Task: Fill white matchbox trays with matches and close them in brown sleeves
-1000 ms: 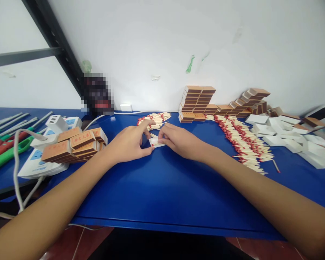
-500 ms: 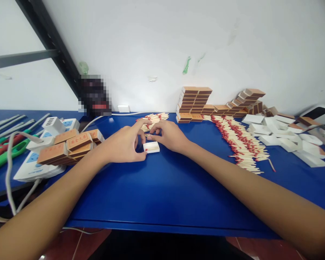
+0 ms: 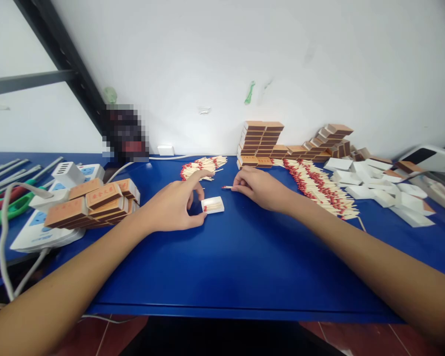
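A small white matchbox tray (image 3: 212,200) lies on the blue table with a few red-headed matches (image 3: 214,207) in it. The thumb and fingers of my left hand (image 3: 172,203) close on the tray's left end. To the right of the tray and a little behind it, my right hand (image 3: 257,187) pinches matches (image 3: 227,187) by their pale ends, red heads pointing left. How many it holds cannot be made out. Behind my left fingers is a loose pile of matches (image 3: 197,167), partly covered by that hand.
Stacked matchboxes (image 3: 261,141) stand against the wall. A long bank of matches (image 3: 315,188) and heaped white trays (image 3: 380,183) lie at right. At left, more matchboxes (image 3: 104,195) rest on a white power strip (image 3: 40,235), beside green- and red-handled tools (image 3: 20,205).
My right hand has moved right, away from the tray and pile, and matches now show in its fingertips. More matches are visible in the tray. My left hand stays at the tray.
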`<state>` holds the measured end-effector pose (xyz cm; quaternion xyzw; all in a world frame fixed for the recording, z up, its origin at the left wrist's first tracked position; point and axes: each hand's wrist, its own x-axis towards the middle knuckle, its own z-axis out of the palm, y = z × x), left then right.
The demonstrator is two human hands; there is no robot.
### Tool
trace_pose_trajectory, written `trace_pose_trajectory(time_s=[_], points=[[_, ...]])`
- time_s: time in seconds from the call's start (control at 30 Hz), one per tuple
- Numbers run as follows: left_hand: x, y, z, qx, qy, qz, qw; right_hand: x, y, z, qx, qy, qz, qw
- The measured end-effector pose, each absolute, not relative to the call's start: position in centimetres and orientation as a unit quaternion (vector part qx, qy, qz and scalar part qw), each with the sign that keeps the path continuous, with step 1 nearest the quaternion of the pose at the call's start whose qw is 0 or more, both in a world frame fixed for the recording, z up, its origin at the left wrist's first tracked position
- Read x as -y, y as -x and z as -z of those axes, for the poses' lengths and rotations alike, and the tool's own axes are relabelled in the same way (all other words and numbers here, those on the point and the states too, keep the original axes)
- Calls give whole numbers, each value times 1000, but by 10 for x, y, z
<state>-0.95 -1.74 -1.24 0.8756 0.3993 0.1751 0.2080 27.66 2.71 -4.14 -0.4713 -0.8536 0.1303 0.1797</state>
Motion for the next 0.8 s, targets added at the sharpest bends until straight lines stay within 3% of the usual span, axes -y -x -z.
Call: trace_pose_trajectory(time_s=[0.2,0.8], points=[[18,6,20,-391,-873,-189,223,-19,-284,48,846,454,-147,238],[18,11,16,-400,-879,-171,196,-14,-300,50,847,482,-131,182]])
